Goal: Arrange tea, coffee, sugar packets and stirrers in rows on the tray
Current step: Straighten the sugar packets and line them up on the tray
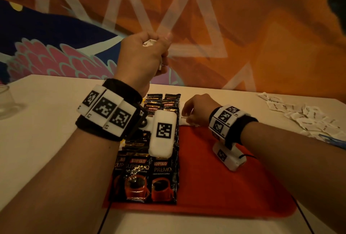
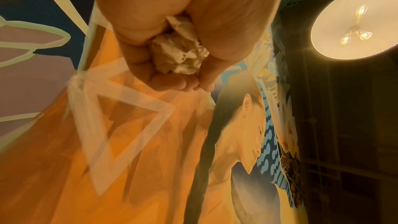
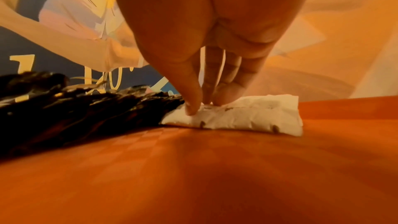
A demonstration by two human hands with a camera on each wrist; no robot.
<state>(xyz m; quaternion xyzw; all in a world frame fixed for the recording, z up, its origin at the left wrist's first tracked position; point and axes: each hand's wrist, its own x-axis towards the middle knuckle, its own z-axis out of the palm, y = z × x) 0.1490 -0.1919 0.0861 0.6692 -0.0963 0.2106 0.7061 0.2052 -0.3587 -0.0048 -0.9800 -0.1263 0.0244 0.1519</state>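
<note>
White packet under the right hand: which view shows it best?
Right wrist: the white packet lies whole on the red tray, fingertips touching it. The head view shows only an edge; the left wrist view shows none of it.

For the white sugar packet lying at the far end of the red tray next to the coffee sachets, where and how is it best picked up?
Probably by its free right end, from above and the right. The white sugar packet lies flat on the red tray, its left end against the black coffee sachets and under the right hand's fingertips, while its right edge stands clear of everything.
</note>
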